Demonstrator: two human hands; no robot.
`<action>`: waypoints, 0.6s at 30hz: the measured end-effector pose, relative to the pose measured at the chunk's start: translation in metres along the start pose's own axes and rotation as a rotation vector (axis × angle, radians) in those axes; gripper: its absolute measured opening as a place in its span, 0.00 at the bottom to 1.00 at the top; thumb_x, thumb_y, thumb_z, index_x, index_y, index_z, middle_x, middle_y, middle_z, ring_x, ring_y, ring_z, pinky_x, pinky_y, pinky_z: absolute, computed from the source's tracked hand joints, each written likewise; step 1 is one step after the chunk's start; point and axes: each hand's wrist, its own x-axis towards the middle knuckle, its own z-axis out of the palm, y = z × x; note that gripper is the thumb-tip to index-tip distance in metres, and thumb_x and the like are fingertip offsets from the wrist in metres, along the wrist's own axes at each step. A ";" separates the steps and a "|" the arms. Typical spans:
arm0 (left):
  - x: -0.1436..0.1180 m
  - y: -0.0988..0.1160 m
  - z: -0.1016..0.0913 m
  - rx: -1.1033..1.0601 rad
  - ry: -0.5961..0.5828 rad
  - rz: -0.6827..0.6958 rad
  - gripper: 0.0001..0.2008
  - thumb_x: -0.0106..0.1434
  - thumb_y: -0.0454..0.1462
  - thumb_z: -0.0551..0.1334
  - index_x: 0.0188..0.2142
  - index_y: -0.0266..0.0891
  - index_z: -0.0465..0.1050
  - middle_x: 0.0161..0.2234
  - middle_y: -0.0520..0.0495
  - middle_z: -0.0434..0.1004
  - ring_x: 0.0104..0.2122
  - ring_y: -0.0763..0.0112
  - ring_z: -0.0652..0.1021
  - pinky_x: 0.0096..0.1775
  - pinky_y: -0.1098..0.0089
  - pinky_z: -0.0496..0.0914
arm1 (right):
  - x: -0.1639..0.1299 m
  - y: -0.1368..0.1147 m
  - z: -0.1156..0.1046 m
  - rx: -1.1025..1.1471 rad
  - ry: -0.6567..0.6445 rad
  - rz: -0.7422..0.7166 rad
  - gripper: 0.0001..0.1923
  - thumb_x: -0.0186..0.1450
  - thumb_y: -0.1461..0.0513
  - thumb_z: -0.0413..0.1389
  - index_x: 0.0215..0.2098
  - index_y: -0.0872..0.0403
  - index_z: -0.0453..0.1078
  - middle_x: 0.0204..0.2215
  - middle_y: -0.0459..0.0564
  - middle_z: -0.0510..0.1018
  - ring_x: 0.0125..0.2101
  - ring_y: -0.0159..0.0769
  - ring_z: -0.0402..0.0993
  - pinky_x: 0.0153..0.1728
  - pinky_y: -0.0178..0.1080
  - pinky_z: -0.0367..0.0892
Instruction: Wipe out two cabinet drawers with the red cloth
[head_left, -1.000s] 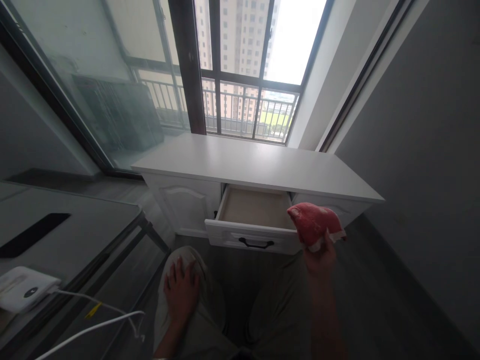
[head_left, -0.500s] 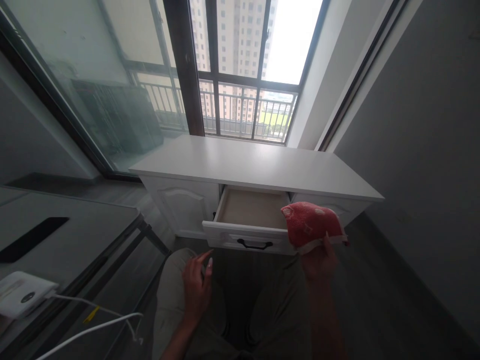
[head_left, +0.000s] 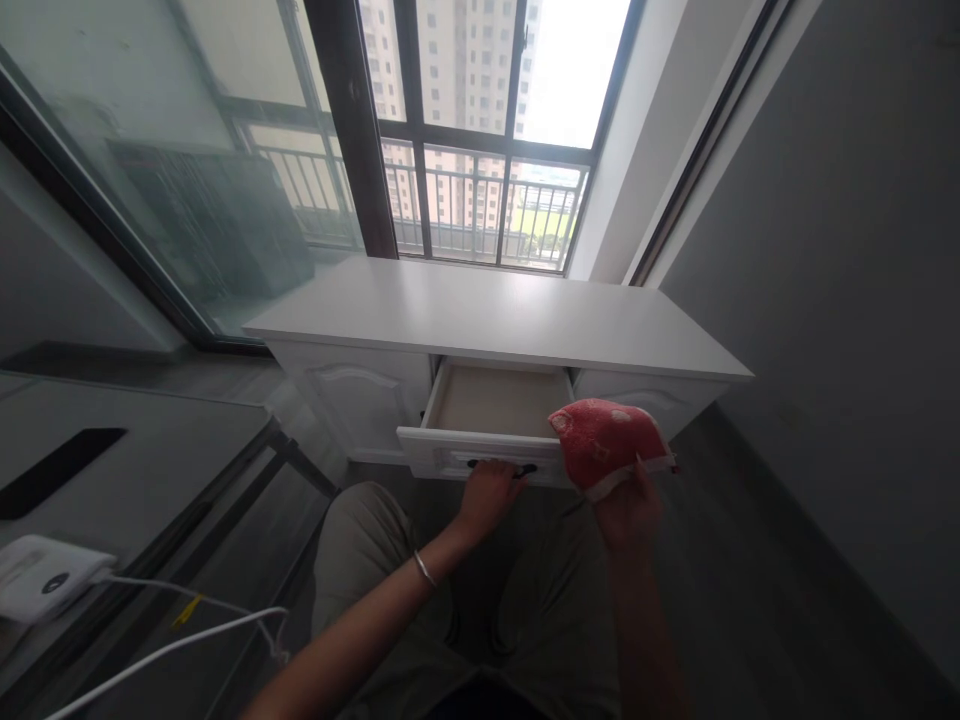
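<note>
Red cloth point(head_left: 609, 444) in right hand point(head_left: 628, 510), left hand point(head_left: 491, 492) on drawer handle point(head_left: 501, 466)

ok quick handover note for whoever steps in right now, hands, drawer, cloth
Left hand: on the black handle of the drawer, fingers curled at it.
Right hand: holding a folded red cloth at the drawer's right front corner.
Drawer: pulled partly out of the white cabinet, inside looks bare.
Done: drawer open, cloth in hand.
Left: cloth not yet in the drawer; drawer not yet shut.
</note>
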 end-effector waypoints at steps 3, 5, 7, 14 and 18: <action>-0.003 -0.008 0.018 0.038 0.083 0.046 0.13 0.74 0.42 0.58 0.36 0.39 0.77 0.32 0.45 0.80 0.37 0.61 0.78 0.40 0.61 0.65 | -0.001 -0.003 -0.001 -0.006 0.004 -0.006 0.17 0.70 0.56 0.55 0.57 0.40 0.73 0.56 0.46 0.80 0.60 0.45 0.74 0.62 0.65 0.66; -0.005 -0.011 0.025 0.051 0.130 0.074 0.15 0.75 0.42 0.57 0.34 0.40 0.77 0.30 0.45 0.80 0.35 0.62 0.77 0.38 0.61 0.64 | 0.000 -0.004 -0.002 -0.017 0.009 -0.009 0.17 0.70 0.56 0.56 0.57 0.40 0.73 0.55 0.46 0.81 0.60 0.45 0.74 0.62 0.64 0.67; -0.005 -0.014 0.030 0.066 0.148 0.085 0.18 0.75 0.43 0.55 0.32 0.41 0.77 0.29 0.45 0.78 0.34 0.64 0.76 0.37 0.61 0.62 | 0.001 -0.005 -0.001 -0.024 0.031 -0.010 0.17 0.69 0.56 0.56 0.57 0.41 0.73 0.54 0.46 0.81 0.59 0.45 0.75 0.61 0.64 0.68; 0.001 -0.021 0.039 0.035 0.111 0.057 0.22 0.76 0.44 0.51 0.30 0.43 0.76 0.28 0.44 0.77 0.34 0.63 0.75 0.37 0.60 0.62 | 0.003 0.004 0.006 -0.033 0.131 0.024 0.18 0.68 0.56 0.57 0.57 0.41 0.72 0.51 0.46 0.83 0.56 0.45 0.77 0.57 0.64 0.71; 0.018 -0.027 0.042 0.038 0.079 0.033 0.22 0.76 0.45 0.50 0.31 0.42 0.76 0.29 0.43 0.77 0.36 0.61 0.75 0.38 0.60 0.61 | 0.004 0.010 0.008 -0.025 0.109 0.046 0.18 0.69 0.56 0.57 0.56 0.41 0.73 0.52 0.46 0.82 0.57 0.44 0.76 0.57 0.64 0.71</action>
